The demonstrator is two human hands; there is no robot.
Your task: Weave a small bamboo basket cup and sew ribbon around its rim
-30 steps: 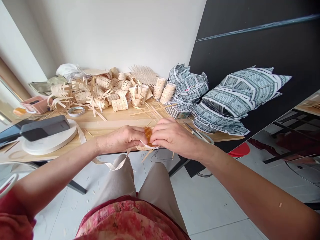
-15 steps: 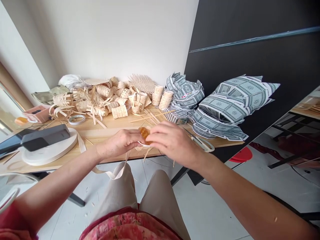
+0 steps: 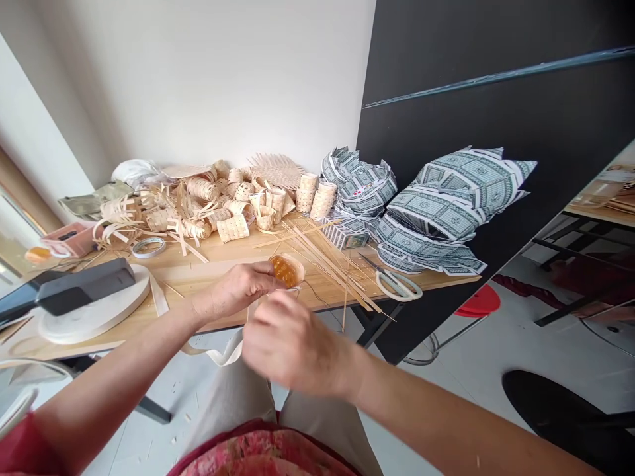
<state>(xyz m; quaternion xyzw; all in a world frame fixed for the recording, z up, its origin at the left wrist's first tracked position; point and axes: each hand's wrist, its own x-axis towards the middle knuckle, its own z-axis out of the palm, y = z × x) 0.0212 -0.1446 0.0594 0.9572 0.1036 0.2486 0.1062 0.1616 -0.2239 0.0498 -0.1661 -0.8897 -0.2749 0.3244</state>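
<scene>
The small woven cup (image 3: 284, 270), with an amber colour inside, is near the middle of the front edge of the bench (image 3: 233, 252), its mouth tilted toward me; I cannot tell if it touches the wood. My left hand (image 3: 248, 285) grips it at its left side. My right hand (image 3: 292, 340) is just in front of it, nearer to my body, with fingers curled in; it is blurred, so I cannot tell if it holds something. A white ribbon (image 3: 225, 356) hangs in a loop below the front edge, close to this hand, and on the left it meets a white roll (image 3: 104, 318) with a dark grey device (image 3: 89, 285) on it. To the right of the cup lie thin wooden strips (image 3: 322, 261), some going over the front edge, then scissors (image 3: 399, 287) near the right end. Behind them stand folded-card pieces (image 3: 436, 205), and along the back edge many woven pieces (image 3: 201, 188) are heaped.
</scene>
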